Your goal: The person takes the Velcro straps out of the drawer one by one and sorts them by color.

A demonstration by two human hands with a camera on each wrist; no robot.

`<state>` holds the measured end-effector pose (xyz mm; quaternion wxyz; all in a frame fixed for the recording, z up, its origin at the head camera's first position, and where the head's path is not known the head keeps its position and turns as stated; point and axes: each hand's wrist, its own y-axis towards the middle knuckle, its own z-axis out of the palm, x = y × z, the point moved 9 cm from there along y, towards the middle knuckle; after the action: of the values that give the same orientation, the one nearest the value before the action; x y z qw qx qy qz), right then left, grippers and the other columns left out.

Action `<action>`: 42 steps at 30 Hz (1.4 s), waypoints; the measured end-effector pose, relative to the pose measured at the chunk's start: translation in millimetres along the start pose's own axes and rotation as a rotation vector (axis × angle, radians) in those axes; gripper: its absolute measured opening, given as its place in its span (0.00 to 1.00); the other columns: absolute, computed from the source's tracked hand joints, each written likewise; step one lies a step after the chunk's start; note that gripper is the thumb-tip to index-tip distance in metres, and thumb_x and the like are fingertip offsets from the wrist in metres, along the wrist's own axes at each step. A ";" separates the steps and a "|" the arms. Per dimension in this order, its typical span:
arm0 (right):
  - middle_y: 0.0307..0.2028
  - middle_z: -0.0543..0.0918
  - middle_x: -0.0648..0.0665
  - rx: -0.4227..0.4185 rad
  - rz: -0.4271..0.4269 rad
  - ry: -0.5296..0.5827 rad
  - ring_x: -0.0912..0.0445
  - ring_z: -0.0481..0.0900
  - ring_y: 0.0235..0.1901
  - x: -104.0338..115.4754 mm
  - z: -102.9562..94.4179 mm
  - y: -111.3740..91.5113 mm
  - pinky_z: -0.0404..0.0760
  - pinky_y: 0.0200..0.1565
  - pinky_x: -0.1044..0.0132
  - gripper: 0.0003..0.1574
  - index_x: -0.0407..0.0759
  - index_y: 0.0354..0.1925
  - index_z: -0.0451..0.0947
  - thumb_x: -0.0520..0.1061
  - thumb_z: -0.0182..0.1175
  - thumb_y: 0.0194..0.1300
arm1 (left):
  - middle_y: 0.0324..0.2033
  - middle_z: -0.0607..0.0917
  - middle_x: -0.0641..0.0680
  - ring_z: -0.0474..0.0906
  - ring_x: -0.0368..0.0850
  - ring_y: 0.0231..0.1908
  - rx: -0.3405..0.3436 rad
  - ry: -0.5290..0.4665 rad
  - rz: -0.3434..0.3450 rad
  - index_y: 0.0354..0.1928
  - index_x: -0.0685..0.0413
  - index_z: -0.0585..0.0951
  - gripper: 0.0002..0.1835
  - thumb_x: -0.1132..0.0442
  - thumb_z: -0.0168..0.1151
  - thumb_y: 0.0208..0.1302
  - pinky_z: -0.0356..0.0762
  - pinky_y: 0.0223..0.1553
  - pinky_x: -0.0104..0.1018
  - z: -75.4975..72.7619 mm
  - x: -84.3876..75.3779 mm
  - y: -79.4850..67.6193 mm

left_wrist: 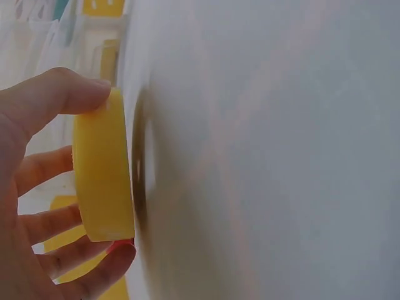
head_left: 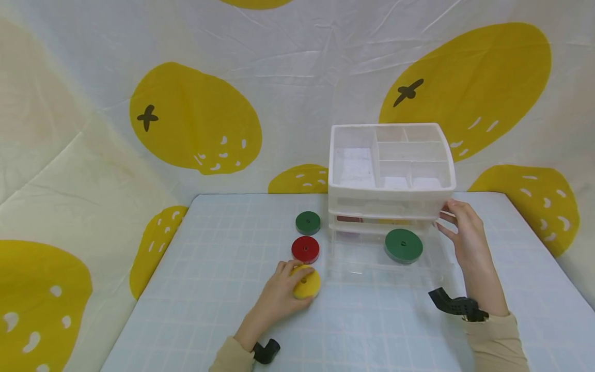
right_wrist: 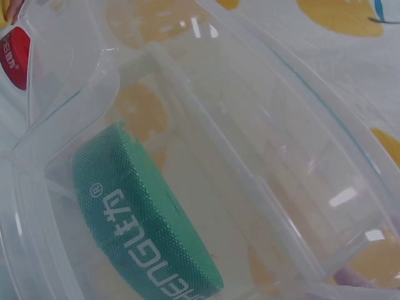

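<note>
My left hand [head_left: 281, 292] holds a yellow disc [head_left: 312, 283] with a small centre hole, thumb on one edge and fingers round the other. The left wrist view shows this yellow disc [left_wrist: 103, 169] on edge, close over the tabletop. A red disc [head_left: 305, 249] and a smaller green disc [head_left: 308, 222] lie in line behind it. My right hand [head_left: 467, 227] is at the right side of the white drawer unit [head_left: 390, 199], fingertips right at its side wall. A large green disc [head_left: 403, 245] with white lettering on its textured rim [right_wrist: 134, 237] lies in the pulled-out clear drawer [head_left: 355, 263].
The drawer unit's top tray [head_left: 353, 165] is split into several compartments. Something reddish [head_left: 349, 219] shows inside a drawer opening below it. A cloth with yellow fruit shapes [head_left: 200, 119] hangs behind the pale checked table [head_left: 209, 248].
</note>
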<state>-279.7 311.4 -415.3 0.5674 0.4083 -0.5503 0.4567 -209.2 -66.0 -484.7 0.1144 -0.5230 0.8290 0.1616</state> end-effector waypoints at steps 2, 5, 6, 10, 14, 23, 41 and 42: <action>0.47 0.69 0.62 -0.001 0.001 -0.002 0.63 0.67 0.50 -0.4 -0.2 -0.4 0.48 0.69 0.34 0.17 0.59 0.50 0.67 0.63 0.51 0.69 | 0.58 0.73 0.48 0.66 0.43 0.52 0.019 0.006 -0.002 0.60 0.35 0.75 0.30 0.46 0.70 0.52 0.79 0.48 0.37 2.6 0.7 0.6; 0.48 0.69 0.62 -0.004 0.003 -0.006 0.64 0.66 0.50 -1.3 -0.6 -0.5 0.48 0.69 0.34 0.17 0.60 0.51 0.67 0.63 0.51 0.69 | 0.58 0.73 0.49 0.66 0.43 0.52 0.037 0.014 -0.004 0.60 0.35 0.75 0.31 0.46 0.70 0.52 0.79 0.49 0.38 4.8 1.5 1.6; 0.48 0.69 0.62 -0.004 0.002 -0.010 0.64 0.66 0.50 -1.6 -0.8 -0.3 0.48 0.69 0.34 0.17 0.60 0.51 0.67 0.63 0.50 0.69 | 0.58 0.73 0.49 0.66 0.43 0.53 0.040 0.017 -0.004 0.60 0.35 0.75 0.31 0.46 0.70 0.51 0.79 0.49 0.38 5.0 1.7 1.9; 0.48 0.69 0.62 -0.001 -0.006 -0.011 0.64 0.66 0.50 -1.2 -0.8 -0.7 0.48 0.69 0.34 0.17 0.60 0.52 0.67 0.62 0.50 0.69 | 0.58 0.73 0.50 0.66 0.44 0.53 0.047 0.020 -0.006 0.59 0.36 0.76 0.31 0.46 0.71 0.51 0.79 0.49 0.38 5.5 2.3 2.9; 0.47 0.69 0.61 -0.001 -0.004 0.002 0.63 0.67 0.50 -1.0 -0.8 -0.8 0.48 0.69 0.34 0.17 0.59 0.51 0.68 0.62 0.51 0.69 | 0.58 0.73 0.50 0.66 0.44 0.53 0.052 0.025 -0.005 0.59 0.36 0.76 0.31 0.46 0.70 0.52 0.79 0.49 0.38 5.9 2.1 3.6; 0.48 0.70 0.61 0.001 -0.009 0.007 0.63 0.67 0.50 0.4 -0.2 0.0 0.48 0.69 0.34 0.18 0.57 0.51 0.68 0.62 0.51 0.69 | 0.57 0.74 0.50 0.67 0.44 0.51 0.034 0.046 0.015 0.58 0.37 0.77 0.31 0.46 0.72 0.50 0.79 0.47 0.38 5.3 1.3 5.5; 0.49 0.69 0.62 0.003 0.003 -0.007 0.63 0.66 0.51 -0.3 -0.1 1.7 0.49 0.69 0.35 0.18 0.60 0.52 0.67 0.63 0.51 0.69 | 0.57 0.74 0.47 0.66 0.43 0.51 0.110 0.013 0.003 0.60 0.34 0.75 0.32 0.44 0.72 0.51 0.78 0.50 0.38 6.4 4.6 7.6; 0.49 0.69 0.62 0.010 0.000 -0.006 0.63 0.66 0.51 -0.2 0.2 1.6 0.48 0.69 0.34 0.17 0.60 0.51 0.67 0.63 0.51 0.69 | 0.57 0.74 0.47 0.66 0.43 0.51 0.114 0.011 0.008 0.59 0.34 0.75 0.32 0.44 0.72 0.50 0.78 0.49 0.38 6.4 5.0 7.6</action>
<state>-281.3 311.6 -415.6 0.5636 0.4126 -0.5498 0.4581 -218.1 -64.7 -491.2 0.1386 -0.5134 0.8395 0.1118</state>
